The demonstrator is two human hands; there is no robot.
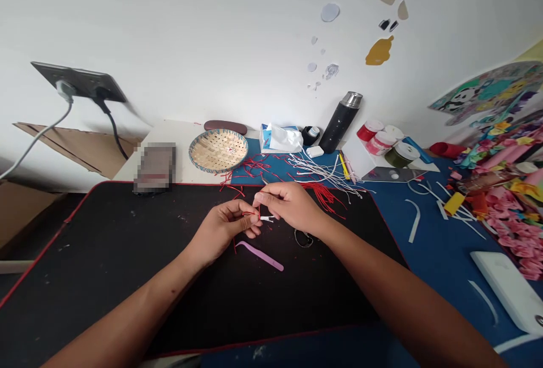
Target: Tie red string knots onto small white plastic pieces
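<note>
The person's left hand [220,233] and right hand [292,207] are close together above a black mat [106,260] with a red edge. The left fingers [237,208] are together and clamped on a short red thread [247,213], and a small white piece [267,219] sticks out beside them. The right fingers [263,197] are also together and pinch the same thread, just above the left fingertips. So the thread is in the air over the mat, between both hands.

Under the hands lie pink tweezers [259,255] and a small dark loop [304,238], which is too small to tell. Beyond the mat, on the blue surface [441,232], are loose red threads [322,197] and a bunch of white cords [322,173]. Behind them stand a woven bamboo basket [218,131] and a black thermos [340,124].
</note>
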